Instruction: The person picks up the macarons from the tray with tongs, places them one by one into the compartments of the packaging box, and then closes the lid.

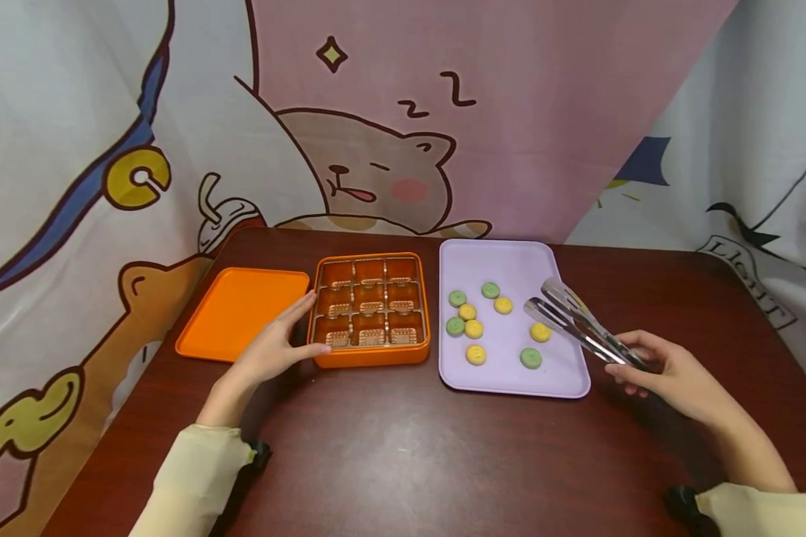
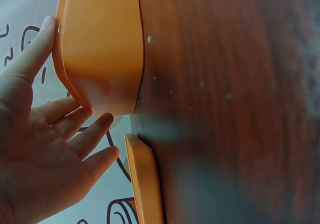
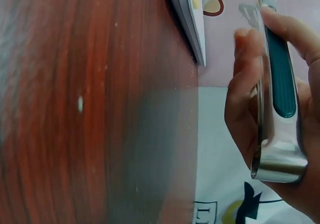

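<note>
My left hand [image 1: 269,353] rests its thumb and fingertips at the near left corner of an orange box [image 1: 372,357], its fingers fairly straight. Inside the box sits a clear divider with several square compartments. In my right hand [image 1: 672,373] is a pair of metal tongs [image 1: 578,321], held by the handle end; the right wrist view shows a dark green grip [image 3: 281,76] on them. The tong tips hang slightly apart over the right side of a lilac tray [image 1: 510,377]. Several yellow cookies [image 1: 475,354] and green cookies [image 1: 530,358], round and button-like, lie on that tray.
An orange lid [image 1: 245,313] lies flat to the left of the box, close to my left forearm. Everything stands on a dark reddish-brown table [image 1: 403,455]. A cartoon-printed curtain [image 1: 510,149] hangs along the table's back and sides.
</note>
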Demonstrator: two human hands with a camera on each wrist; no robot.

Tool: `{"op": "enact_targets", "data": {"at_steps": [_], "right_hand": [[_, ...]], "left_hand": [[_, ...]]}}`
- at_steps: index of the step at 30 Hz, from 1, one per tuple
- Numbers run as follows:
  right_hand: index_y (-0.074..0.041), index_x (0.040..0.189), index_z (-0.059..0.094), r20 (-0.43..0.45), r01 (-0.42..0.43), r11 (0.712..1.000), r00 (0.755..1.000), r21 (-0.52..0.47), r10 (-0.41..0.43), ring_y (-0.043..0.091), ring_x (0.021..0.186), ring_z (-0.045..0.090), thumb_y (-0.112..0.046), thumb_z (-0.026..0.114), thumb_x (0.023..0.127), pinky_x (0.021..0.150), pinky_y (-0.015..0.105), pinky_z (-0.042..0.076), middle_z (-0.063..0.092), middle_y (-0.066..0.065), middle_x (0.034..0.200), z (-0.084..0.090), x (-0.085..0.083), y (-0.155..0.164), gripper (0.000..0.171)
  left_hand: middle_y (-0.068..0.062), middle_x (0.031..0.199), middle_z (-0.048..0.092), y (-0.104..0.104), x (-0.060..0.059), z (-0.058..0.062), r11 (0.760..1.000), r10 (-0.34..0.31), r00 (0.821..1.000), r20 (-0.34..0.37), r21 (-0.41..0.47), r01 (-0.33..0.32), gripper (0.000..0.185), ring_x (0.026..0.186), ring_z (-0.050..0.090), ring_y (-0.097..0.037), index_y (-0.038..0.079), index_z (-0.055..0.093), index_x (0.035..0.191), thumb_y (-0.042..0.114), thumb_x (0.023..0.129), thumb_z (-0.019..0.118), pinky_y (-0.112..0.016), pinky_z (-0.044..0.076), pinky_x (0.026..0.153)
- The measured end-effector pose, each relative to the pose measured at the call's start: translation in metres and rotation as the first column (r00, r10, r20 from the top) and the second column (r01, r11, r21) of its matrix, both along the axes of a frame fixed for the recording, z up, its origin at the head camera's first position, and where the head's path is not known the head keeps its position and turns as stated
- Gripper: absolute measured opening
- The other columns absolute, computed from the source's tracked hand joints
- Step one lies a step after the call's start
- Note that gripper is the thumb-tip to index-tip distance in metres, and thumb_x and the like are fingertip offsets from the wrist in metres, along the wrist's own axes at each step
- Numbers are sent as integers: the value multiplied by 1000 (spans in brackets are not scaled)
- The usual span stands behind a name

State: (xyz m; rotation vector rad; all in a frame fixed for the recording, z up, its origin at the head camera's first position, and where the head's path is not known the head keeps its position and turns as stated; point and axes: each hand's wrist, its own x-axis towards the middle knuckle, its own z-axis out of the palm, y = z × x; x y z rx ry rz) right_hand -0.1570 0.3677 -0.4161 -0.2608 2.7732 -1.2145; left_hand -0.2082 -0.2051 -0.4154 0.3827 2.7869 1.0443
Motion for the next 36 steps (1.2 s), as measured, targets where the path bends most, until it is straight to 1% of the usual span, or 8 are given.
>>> {"op": "enact_targets", "data": {"at_steps": [6, 9, 13, 17, 21, 24, 31, 36], "right_hand": [[-14, 118, 67, -105, 60, 988, 993, 142, -45, 5, 67, 58, -23, 81, 85, 57, 19, 42, 68, -12, 84, 7, 17, 4, 38], [-18, 114, 70, -171, 72, 984, 984, 164, -43, 2, 67, 54, -23, 83, 82, 57, 18, 38, 63, -15, 87, 8, 25, 7, 35], [-16, 114, 71, -209, 61, 988, 978, 142, -31, 2, 70, 54, -17, 83, 81, 58, 16, 38, 61, -16, 90, 9, 33, 9, 36], [-15, 117, 70, -186, 93, 987, 980, 132, -67, -1, 72, 56, -16, 83, 81, 59, 13, 39, 63, -21, 93, 10, 39, 10, 38], [-13, 121, 68, -125, 138, 974, 985, 182, -117, -3, 72, 56, -23, 82, 83, 58, 15, 40, 59, -29, 93, 11, 40, 16, 41], [-12, 123, 68, -95, 139, 966, 988, 219, -120, -3, 72, 54, -26, 81, 84, 58, 16, 40, 58, -30, 94, 10, 39, 21, 43], [-16, 120, 70, -126, 110, 969, 989, 219, -83, -6, 77, 54, -23, 83, 81, 61, 11, 38, 64, -26, 97, 2, 44, 28, 42], [-18, 120, 70, -135, 144, 958, 984, 247, -113, -7, 76, 51, -27, 84, 80, 61, 10, 35, 64, -24, 94, -4, 46, 29, 43]], "left_hand": [[-12, 167, 18, 3, 0, -2, 1000, -8, 1000, -1, 20, 8, 95, 152, 20, -40, 10, 23, 159, 34, 86, 79, -64, 23, 119], [-11, 168, 18, 3, 0, -2, 999, -13, 1000, 3, 30, 13, 95, 153, 20, -40, 12, 23, 160, 33, 86, 78, -64, 23, 119], [-10, 168, 18, 4, 0, -2, 999, -19, 1000, 6, 45, 19, 95, 153, 19, -39, 13, 23, 160, 34, 86, 78, -64, 23, 119], [-10, 168, 17, 2, 0, -1, 997, -17, 1000, 11, 69, 16, 95, 153, 18, -40, 13, 23, 160, 32, 86, 78, -64, 22, 119], [-10, 168, 17, 0, 0, 1, 998, -19, 1000, 6, 67, 19, 94, 153, 18, -40, 12, 22, 160, 31, 86, 78, -64, 22, 119], [-11, 168, 17, -1, -1, 2, 998, -22, 1000, 5, 58, 22, 95, 153, 19, -40, 12, 23, 160, 33, 86, 78, -64, 22, 119], [-11, 168, 18, -5, -2, 0, 998, -28, 1000, 6, 64, 27, 93, 153, 17, -40, 12, 23, 160, 30, 87, 78, -65, 20, 119], [-9, 168, 18, -5, -3, -2, 997, -33, 999, 3, 71, 33, 93, 153, 17, -40, 13, 23, 160, 31, 87, 77, -66, 20, 119]]}}
